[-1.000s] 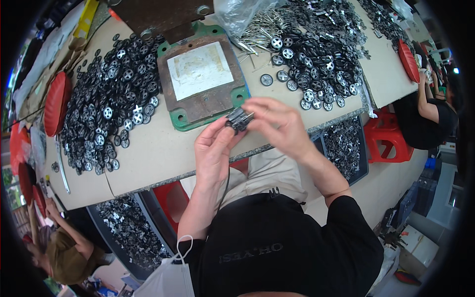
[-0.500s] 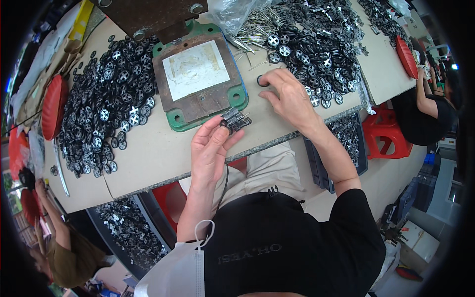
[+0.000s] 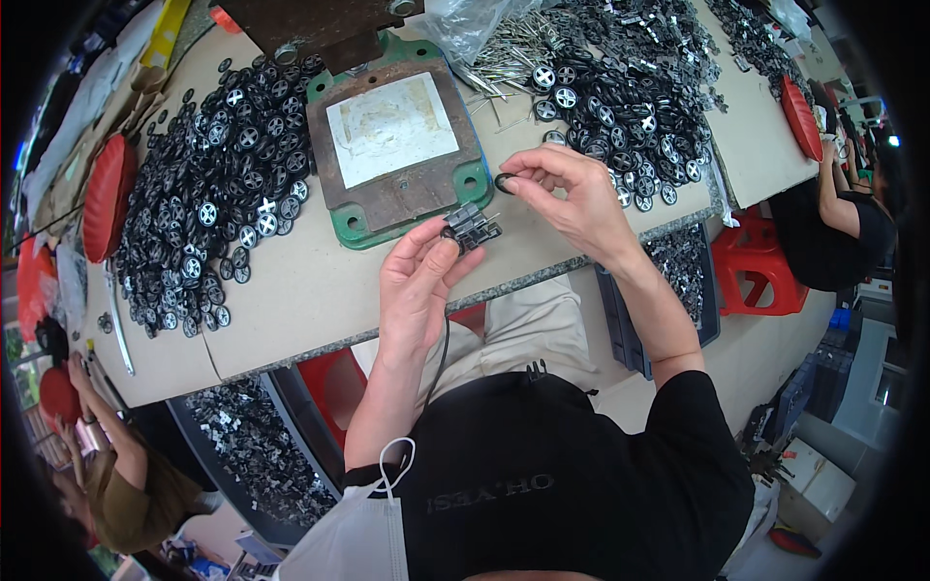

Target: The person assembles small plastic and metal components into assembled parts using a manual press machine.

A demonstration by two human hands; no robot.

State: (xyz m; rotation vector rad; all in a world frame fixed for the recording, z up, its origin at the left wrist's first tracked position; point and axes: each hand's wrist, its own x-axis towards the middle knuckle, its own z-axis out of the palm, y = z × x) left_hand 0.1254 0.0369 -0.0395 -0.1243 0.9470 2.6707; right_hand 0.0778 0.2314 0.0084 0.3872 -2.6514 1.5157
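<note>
Between the thumb and fingers of my left hand is a small black toy-car chassis, with a thin metal axle end sticking out toward the right. My right hand pinches a small black wheel close to that axle end, a short gap apart from it. Just beyond both hands stands a green and brown metal press base with a white sheet on top.
Piles of black wheels with silver spokes lie left and right of the press. Metal axles and small black parts are heaped at the back. Crates of parts stand below the table edge. Co-workers sit at both sides.
My right hand has picked a wheel up from the tabletop and brought it nearer the chassis. My left hand still holds the chassis, nearly in place. The view has shifted slightly.
</note>
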